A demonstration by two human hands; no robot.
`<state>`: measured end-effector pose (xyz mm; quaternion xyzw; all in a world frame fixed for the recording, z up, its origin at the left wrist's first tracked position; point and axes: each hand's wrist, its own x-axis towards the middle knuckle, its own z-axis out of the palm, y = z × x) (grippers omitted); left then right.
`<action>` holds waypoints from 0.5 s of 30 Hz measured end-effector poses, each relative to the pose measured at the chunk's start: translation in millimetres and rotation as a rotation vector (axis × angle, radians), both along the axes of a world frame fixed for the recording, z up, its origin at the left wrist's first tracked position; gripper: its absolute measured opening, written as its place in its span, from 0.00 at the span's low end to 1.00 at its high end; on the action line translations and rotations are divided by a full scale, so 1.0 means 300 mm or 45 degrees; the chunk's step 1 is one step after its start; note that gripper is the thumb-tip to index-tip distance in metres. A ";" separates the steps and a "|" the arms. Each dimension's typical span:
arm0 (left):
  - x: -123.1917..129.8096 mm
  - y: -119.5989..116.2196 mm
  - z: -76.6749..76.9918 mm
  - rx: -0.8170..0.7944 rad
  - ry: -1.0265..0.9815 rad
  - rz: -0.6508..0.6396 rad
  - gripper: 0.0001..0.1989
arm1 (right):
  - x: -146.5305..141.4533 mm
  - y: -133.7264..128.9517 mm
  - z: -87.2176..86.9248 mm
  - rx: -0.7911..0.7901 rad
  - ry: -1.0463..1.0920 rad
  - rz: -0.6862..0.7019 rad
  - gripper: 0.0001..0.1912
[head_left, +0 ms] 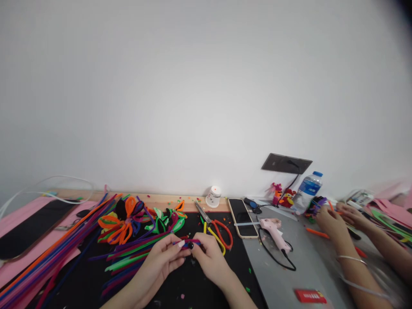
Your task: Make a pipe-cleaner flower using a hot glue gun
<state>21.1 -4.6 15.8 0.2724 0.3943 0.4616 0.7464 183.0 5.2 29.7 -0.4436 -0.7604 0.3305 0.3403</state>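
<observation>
My left hand [167, 254] and my right hand [207, 256] meet over a black mat [189, 286]. Between their closed fingertips they pinch a short piece of purple and blue pipe cleaner [186, 243], most of it covered by the fingers. Several loose pipe cleaners [124, 262] in green, purple and pink lie beside my left hand. Behind it sit loops of bent pipe cleaners [128, 221] in orange, purple and green. Just past my right hand are scissors [222, 234] with orange and yellow handles, their blades pointing toward the wall.
A white paper cup [213, 196] stands by the wall. To the right are a phone [243, 218], a pink glue gun [273, 234] with a black cord, a water bottle [308, 192] and a red lighter [310, 296]. Another person's hands [334, 221] work at far right. Long pipe cleaners [61, 246] lie left.
</observation>
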 end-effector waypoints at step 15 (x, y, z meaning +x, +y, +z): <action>0.024 0.023 -0.096 0.136 0.306 -0.218 0.18 | -0.012 0.026 -0.063 -0.443 0.393 -0.153 0.10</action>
